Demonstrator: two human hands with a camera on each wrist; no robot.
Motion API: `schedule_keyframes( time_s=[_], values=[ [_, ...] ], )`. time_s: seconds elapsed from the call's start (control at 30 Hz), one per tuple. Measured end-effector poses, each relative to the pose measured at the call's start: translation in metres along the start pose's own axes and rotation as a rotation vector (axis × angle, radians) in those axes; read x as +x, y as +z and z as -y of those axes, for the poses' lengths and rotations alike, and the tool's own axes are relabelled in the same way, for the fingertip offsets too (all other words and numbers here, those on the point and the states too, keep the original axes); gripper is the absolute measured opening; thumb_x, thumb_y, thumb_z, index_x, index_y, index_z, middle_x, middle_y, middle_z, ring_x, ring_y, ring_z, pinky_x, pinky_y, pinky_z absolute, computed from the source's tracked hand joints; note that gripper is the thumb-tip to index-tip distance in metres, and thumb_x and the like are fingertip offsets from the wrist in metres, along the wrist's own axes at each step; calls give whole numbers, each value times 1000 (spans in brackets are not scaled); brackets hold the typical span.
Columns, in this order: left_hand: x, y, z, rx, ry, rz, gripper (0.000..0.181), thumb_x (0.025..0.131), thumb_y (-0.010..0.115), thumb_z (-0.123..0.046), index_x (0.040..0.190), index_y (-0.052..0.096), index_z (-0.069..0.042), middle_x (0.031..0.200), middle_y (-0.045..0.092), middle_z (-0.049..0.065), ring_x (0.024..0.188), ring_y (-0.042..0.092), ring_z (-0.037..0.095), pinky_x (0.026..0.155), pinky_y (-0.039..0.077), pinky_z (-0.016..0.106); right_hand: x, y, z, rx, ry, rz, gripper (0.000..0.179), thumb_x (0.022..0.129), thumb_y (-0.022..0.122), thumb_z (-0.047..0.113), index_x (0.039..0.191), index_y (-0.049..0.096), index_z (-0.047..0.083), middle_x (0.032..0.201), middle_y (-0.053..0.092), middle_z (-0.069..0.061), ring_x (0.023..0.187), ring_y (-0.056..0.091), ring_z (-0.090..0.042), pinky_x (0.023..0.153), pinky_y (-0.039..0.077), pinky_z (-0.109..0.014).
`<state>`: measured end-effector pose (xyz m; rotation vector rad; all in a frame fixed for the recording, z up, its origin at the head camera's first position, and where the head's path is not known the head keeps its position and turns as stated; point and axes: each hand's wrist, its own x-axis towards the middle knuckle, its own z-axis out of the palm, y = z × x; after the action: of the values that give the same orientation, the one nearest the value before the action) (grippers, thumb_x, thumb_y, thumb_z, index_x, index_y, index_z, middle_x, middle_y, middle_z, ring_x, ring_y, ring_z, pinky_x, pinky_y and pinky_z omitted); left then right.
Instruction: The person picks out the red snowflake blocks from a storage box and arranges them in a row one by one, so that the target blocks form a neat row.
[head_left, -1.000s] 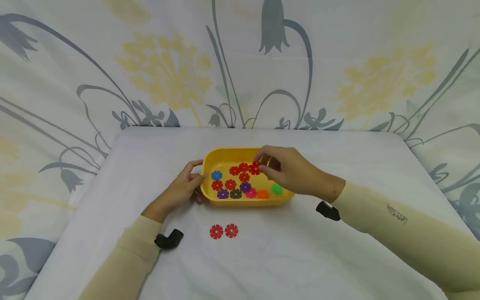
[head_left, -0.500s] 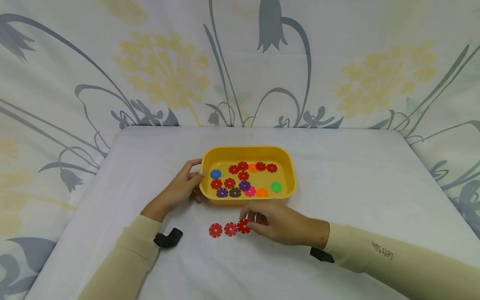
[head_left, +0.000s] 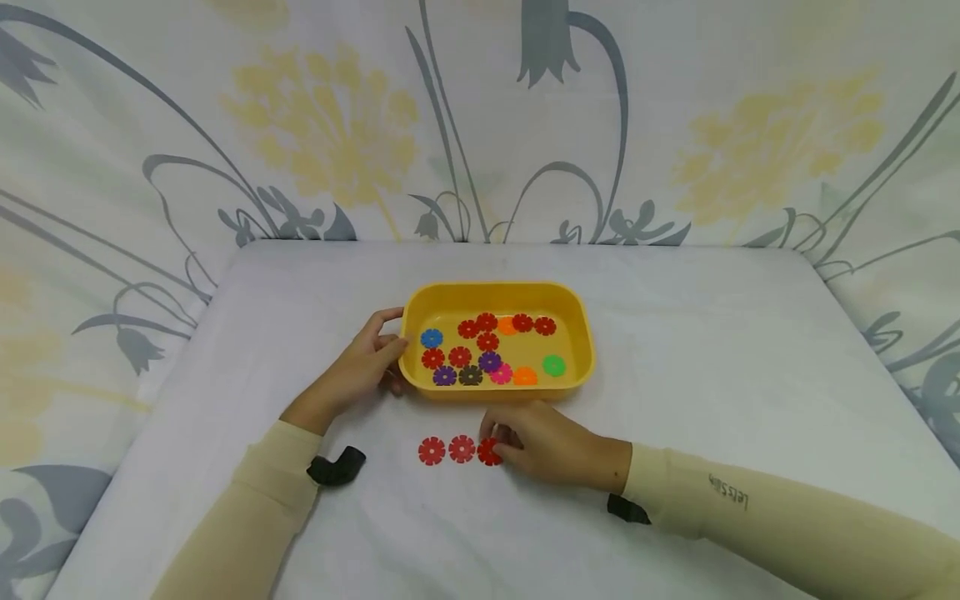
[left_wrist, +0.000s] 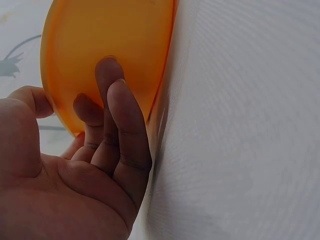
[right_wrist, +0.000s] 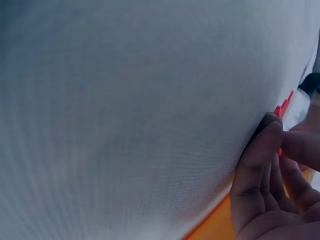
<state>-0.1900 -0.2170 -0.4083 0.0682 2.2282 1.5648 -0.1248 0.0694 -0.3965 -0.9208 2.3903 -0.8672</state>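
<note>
My left hand (head_left: 365, 367) holds the left end of a yellow plastic tray (head_left: 495, 395), thumb at the rim. In the left wrist view, several fingertips (left_wrist: 127, 105) press against the tray's outer wall (left_wrist: 135, 30). Just in front of the tray, my right hand (head_left: 551, 446) pinches a red snowflake disc (head_left: 490, 452) between thumb and fingers, right at the white cloth. That disc stands at the right end of a row with two more red snowflake discs (head_left: 447, 450). In the right wrist view, the fingers (right_wrist: 257, 165) mostly hide the held disc.
Inside the tray lie several snowflake discs: red ones, a blue disc (head_left: 431, 338), a green disc (head_left: 553, 365), purple, orange, pink and dark ones. White cloth (head_left: 712, 350) covers the table. A flower-patterned curtain (head_left: 480, 125) hangs behind its far edge.
My right hand has taken a red disc from the tray and brought it down beside the two discs on the cloth. An orange disc came into sight. My left hand stays at the tray.
</note>
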Motion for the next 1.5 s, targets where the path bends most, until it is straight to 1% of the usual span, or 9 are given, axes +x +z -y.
schedule_keyframes(
  time_s=[0.13,0.6,0.73,0.83,1.03,1.17,1.33,1.43,1.5],
  values=[
    [0,-2,0,-7,-2,-3,57,107,44,-30,157,17,-26,118,64,18,77,66,27,75,60,33,4,-2,-1,-15,21,-8,17,90,75,15,105,68,15,82,65,11,74,58,-5,69,54,-18],
    [0,-2,1,-5,19,0,57,107,44,-30,157,17,-24,120,64,19,76,66,26,74,60,32,11,0,0,-59,16,10,15,90,75,20,103,69,17,80,62,13,72,56,-5,68,52,-17],
    [-1,0,3,-10,20,7,57,107,43,-28,157,16,-22,117,63,20,74,66,25,73,60,32,11,3,2,-81,8,3,15,89,76,21,103,71,16,83,64,11,72,56,-3,68,52,-15],
    [-1,1,4,-11,16,7,56,107,43,-29,157,18,-23,116,64,19,75,66,25,72,60,32,9,5,2,-104,6,-4,17,89,76,22,103,70,15,83,64,10,71,55,-2,68,51,-14],
    [-2,3,1,-5,24,15,57,107,43,-29,157,17,-24,116,64,18,77,66,26,73,60,33,7,6,0,-115,19,-10,20,89,76,23,105,68,14,77,60,11,67,54,-3,65,51,-14],
    [-1,4,0,-7,21,10,55,107,43,-29,157,18,-26,115,64,17,76,66,27,73,60,34,6,4,0,-112,5,2,22,89,77,25,107,68,15,75,59,12,65,53,-3,64,51,-15],
    [-1,3,-2,-1,25,8,57,107,43,-29,157,17,-25,118,64,18,76,66,26,74,60,33,1,-9,8,-151,-74,72,19,92,73,27,108,69,18,76,58,14,68,51,-2,64,49,-15],
    [-1,1,-2,-2,24,9,58,107,43,-29,158,16,-24,119,64,20,76,66,26,74,60,33,-2,-27,21,-159,-100,111,15,93,71,29,107,69,21,77,58,15,70,52,-2,65,50,-17],
    [-2,1,-2,-3,22,8,58,107,43,-30,158,16,-24,120,63,20,76,66,25,74,60,32,-2,-42,31,-162,-124,98,14,94,70,28,106,69,21,77,58,14,71,53,-2,66,51,-17]
  ],
)
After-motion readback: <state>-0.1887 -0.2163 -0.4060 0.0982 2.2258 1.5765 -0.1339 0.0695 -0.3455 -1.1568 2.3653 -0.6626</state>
